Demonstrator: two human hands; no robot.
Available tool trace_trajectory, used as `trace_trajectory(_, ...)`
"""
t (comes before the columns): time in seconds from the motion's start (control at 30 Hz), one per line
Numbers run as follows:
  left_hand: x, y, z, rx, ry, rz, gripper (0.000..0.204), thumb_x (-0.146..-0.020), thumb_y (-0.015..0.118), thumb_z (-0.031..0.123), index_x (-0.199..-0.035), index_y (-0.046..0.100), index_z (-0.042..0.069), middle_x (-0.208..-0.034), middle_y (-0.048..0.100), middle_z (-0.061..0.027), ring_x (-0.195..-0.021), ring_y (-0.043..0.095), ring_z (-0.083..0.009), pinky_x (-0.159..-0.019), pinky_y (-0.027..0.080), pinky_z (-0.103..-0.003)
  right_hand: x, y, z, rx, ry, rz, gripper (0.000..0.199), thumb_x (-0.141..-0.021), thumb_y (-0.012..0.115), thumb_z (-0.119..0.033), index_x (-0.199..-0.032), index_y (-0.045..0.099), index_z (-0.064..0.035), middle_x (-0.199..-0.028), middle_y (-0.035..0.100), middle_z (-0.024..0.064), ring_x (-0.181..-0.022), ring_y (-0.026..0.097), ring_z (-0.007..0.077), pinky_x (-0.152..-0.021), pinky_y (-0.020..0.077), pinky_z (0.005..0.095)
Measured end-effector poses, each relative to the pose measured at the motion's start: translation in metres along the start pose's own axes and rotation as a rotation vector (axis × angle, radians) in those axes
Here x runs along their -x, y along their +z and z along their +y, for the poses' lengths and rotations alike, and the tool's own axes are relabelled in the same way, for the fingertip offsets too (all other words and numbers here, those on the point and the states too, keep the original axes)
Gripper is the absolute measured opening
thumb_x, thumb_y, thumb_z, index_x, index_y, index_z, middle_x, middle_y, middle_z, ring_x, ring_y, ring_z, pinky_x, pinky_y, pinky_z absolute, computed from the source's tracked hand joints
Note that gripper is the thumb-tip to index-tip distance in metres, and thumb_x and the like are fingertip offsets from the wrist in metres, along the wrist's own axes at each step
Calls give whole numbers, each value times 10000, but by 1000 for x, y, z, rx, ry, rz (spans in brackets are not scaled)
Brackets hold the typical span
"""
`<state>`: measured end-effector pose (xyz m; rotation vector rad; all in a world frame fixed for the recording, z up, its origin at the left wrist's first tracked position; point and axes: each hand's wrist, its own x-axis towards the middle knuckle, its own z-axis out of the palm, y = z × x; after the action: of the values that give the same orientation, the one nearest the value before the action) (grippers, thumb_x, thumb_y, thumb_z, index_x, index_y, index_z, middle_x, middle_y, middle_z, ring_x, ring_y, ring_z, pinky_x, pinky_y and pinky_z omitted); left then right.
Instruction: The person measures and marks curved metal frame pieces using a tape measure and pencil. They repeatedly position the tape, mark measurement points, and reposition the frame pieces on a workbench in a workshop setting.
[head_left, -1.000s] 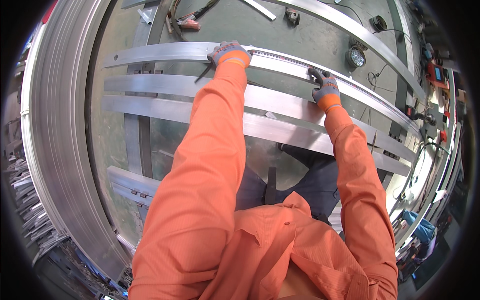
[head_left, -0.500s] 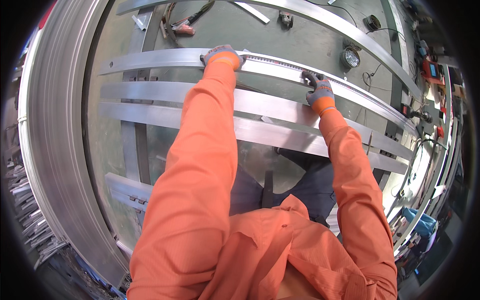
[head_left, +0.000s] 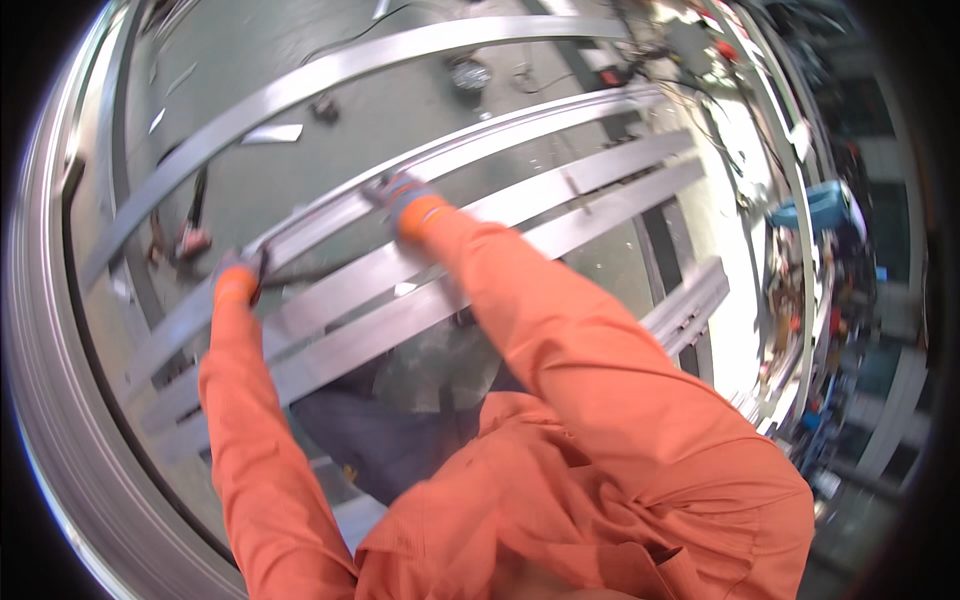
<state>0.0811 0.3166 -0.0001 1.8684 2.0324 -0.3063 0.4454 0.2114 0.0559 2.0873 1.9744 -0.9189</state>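
Observation:
A long silver metal bar [head_left: 540, 118] runs obliquely from lower left to upper right, with a narrow strip along its top that shows scale marks in the earlier frame. My left hand [head_left: 238, 278], in a grey and orange glove, is closed round the bar towards its left end. Farther right along it, my right hand [head_left: 408, 197], gloved alike, grips the bar's near edge with bent fingers. Motion smears both hands' fingertips. Nearer to me lie two more flat bars, one [head_left: 600, 176] beside the other [head_left: 640, 203].
Beyond lies another long bar [head_left: 400, 52]. On the floor are a red-and-black tool [head_left: 192, 240], a small dark tool [head_left: 325, 108] and a round shiny object [head_left: 470, 75]. Long metal profiles [head_left: 40, 320] line the left; a blue bag [head_left: 815, 207] is at right.
My view has swung round, so the bars now slant up to the right. Both hands remain on the same bar; they appear farther left in view, the left one lower.

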Motion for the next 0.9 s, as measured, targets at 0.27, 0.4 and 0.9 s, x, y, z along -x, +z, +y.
trace_trajectory(0.27,110,-89,36,-100,96,-3,645,-887,641,642,-1074,745,33,-1051,751,-201,-1034,707,-386,-916,531,-456,64,41,13,-566,-42,285,827,-811,708,-205,-1577,401,-255,-1452,519,225,-1332,534,359,-1074,487,440)
trace_trajectory(0.4,187,-102,24,37,229,-152,445,-928,712,433,-1080,724,14,-1045,749,-205,-953,721,-342,-883,541,-417,92,89,77,-1945,96,192,698,-926,651,-499,-1526,445,-209,-1376,599,214,-1135,640,359,-932,543,486)
trace_trajectory(0.9,395,44,32,232,550,-302,384,-865,741,365,-1084,710,52,-1038,735,-204,-1015,680,-421,-873,536,-452,295,88,264,-2344,-478,561,267,-991,606,-300,-1166,733,-143,-1047,770,68,-970,734,249,-903,573,453)
